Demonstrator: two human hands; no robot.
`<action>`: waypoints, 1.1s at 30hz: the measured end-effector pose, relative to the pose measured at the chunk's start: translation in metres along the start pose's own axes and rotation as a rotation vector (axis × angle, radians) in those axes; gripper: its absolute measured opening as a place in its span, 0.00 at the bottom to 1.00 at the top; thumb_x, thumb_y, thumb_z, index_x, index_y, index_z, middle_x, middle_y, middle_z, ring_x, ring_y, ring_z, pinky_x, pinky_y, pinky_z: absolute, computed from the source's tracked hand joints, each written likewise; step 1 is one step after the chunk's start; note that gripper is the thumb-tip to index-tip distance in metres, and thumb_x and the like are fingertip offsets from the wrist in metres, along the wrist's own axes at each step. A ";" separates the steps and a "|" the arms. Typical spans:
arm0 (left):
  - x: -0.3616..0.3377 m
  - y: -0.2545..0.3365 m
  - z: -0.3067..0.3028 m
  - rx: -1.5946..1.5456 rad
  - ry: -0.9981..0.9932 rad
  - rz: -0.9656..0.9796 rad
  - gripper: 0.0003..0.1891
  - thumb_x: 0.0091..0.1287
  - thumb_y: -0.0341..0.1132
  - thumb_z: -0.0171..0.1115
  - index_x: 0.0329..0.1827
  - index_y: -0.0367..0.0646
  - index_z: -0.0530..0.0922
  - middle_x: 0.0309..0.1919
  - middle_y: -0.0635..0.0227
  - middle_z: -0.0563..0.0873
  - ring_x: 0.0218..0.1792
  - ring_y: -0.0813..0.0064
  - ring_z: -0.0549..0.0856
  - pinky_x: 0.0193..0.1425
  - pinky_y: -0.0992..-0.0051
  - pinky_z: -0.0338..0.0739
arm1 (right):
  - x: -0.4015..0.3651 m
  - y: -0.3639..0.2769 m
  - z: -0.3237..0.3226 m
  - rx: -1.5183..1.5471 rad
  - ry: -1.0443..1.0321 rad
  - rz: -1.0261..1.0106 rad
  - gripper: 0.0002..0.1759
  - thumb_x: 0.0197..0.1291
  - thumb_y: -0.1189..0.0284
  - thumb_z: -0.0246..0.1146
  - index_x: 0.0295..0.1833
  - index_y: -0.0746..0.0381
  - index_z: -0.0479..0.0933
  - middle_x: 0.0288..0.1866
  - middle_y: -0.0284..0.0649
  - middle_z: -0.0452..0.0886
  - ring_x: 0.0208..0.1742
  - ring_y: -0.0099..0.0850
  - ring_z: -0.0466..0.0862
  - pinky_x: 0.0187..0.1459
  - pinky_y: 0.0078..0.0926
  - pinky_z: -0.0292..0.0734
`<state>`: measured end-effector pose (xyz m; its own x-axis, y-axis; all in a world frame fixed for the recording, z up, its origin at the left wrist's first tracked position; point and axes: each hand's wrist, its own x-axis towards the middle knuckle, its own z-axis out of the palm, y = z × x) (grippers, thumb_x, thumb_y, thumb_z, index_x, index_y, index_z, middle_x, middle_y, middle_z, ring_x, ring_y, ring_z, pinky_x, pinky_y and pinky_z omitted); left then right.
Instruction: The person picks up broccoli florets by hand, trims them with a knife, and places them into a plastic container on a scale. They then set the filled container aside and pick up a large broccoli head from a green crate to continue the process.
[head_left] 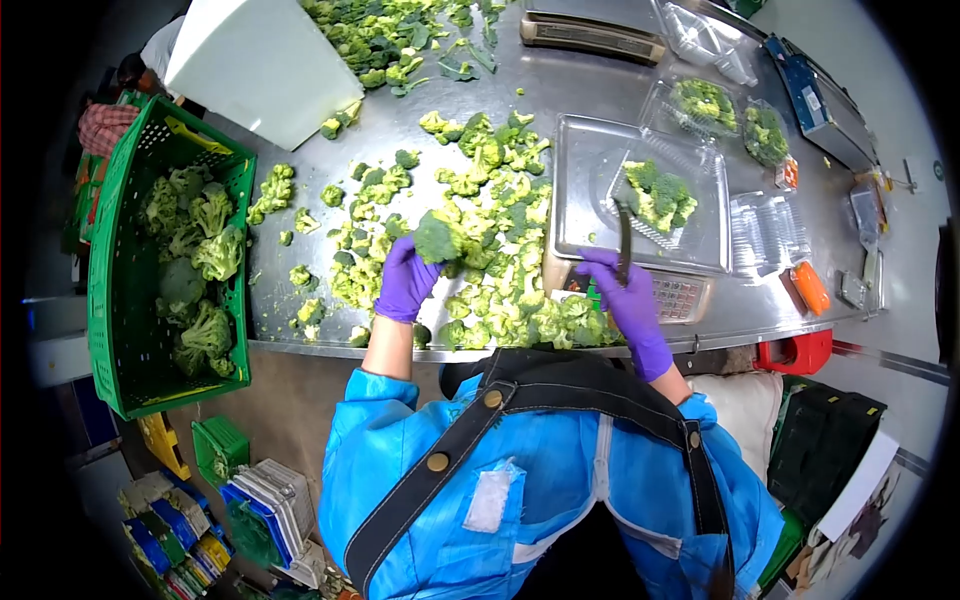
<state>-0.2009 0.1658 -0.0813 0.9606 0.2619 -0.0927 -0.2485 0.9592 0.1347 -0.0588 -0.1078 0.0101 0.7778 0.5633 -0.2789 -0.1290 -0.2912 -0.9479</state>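
My left hand (407, 282), in a purple glove, is closed on a broccoli floret (436, 238) above the loose pile of cut florets (500, 240). My right hand (626, 296), gloved the same way, grips a knife (625, 245) whose dark blade points away from me. Behind that blade, a clear plastic tray of broccoli (660, 197) sits on the metal pan (575, 150) of a weighing scale. My right wrist is over the scale's front, partly hiding its keypad (680, 296).
At left stands a green crate (110, 330) of broccoli heads. A white bin (260, 70) is at the back left, beside more broccoli (385, 40). Filled clear boxes (766, 135), stacked trays (768, 235) and an orange item (809, 288) lie at right. The table's front edge (300, 347) runs before me.
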 end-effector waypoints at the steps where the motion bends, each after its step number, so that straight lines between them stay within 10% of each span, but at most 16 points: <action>1: 0.000 -0.012 0.005 0.092 0.049 -0.038 0.23 0.64 0.32 0.48 0.60 0.30 0.62 0.56 0.52 0.72 0.57 0.61 0.73 0.63 0.63 0.67 | -0.003 -0.011 0.004 -0.110 -0.005 0.016 0.14 0.56 0.70 0.60 0.49 0.60 0.77 0.34 0.31 0.82 0.31 0.15 0.78 0.26 0.14 0.70; 7: 0.004 -0.081 0.042 0.438 0.169 -0.376 0.23 0.66 0.36 0.50 0.59 0.29 0.63 0.52 0.53 0.75 0.50 0.64 0.79 0.53 0.70 0.77 | -0.008 -0.008 0.021 -0.255 -0.086 -0.380 0.33 0.45 0.64 0.69 0.60 0.52 0.69 0.50 0.35 0.78 0.31 0.16 0.75 0.34 0.14 0.71; 14: -0.003 -0.092 0.051 0.761 0.110 -0.447 0.17 0.65 0.35 0.53 0.53 0.34 0.69 0.44 0.61 0.78 0.44 0.69 0.82 0.50 0.73 0.78 | -0.006 0.006 0.005 0.285 -0.120 0.048 0.28 0.51 0.70 0.65 0.59 0.61 0.70 0.24 0.29 0.74 0.18 0.11 0.66 0.20 0.13 0.60; 18: -0.003 -0.108 0.068 0.853 0.183 -0.333 0.17 0.64 0.36 0.56 0.51 0.35 0.70 0.40 0.65 0.79 0.37 0.74 0.81 0.47 0.75 0.79 | -0.008 0.015 0.012 -0.011 -0.077 -0.250 0.25 0.50 0.69 0.65 0.56 0.61 0.72 0.27 0.27 0.73 0.20 0.10 0.65 0.21 0.09 0.62; 25: -0.005 -0.100 0.066 0.643 0.187 -0.329 0.18 0.66 0.37 0.52 0.54 0.34 0.68 0.38 0.66 0.76 0.38 0.74 0.80 0.45 0.73 0.79 | -0.006 0.008 0.010 0.341 -0.161 0.049 0.23 0.52 0.71 0.64 0.56 0.59 0.72 0.25 0.26 0.73 0.18 0.11 0.65 0.18 0.11 0.60; 30: -0.006 -0.099 0.073 0.655 0.069 -0.494 0.23 0.66 0.41 0.51 0.60 0.36 0.64 0.51 0.58 0.76 0.48 0.67 0.79 0.53 0.63 0.76 | -0.009 0.017 0.011 0.210 -0.263 0.010 0.24 0.52 0.71 0.63 0.57 0.58 0.72 0.28 0.28 0.75 0.19 0.11 0.66 0.20 0.11 0.61; 33: -0.007 -0.099 0.068 0.785 0.093 -0.354 0.22 0.62 0.35 0.56 0.59 0.37 0.66 0.48 0.63 0.77 0.47 0.74 0.78 0.52 0.73 0.74 | -0.008 0.009 0.018 0.142 -0.126 -0.115 0.23 0.52 0.71 0.64 0.55 0.58 0.73 0.31 0.29 0.77 0.20 0.12 0.67 0.22 0.12 0.63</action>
<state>-0.1748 0.0618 -0.0266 0.9426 0.0025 -0.3339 0.2539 0.6442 0.7215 -0.0778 -0.1011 0.0008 0.7106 0.6812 -0.1761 -0.1363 -0.1122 -0.9843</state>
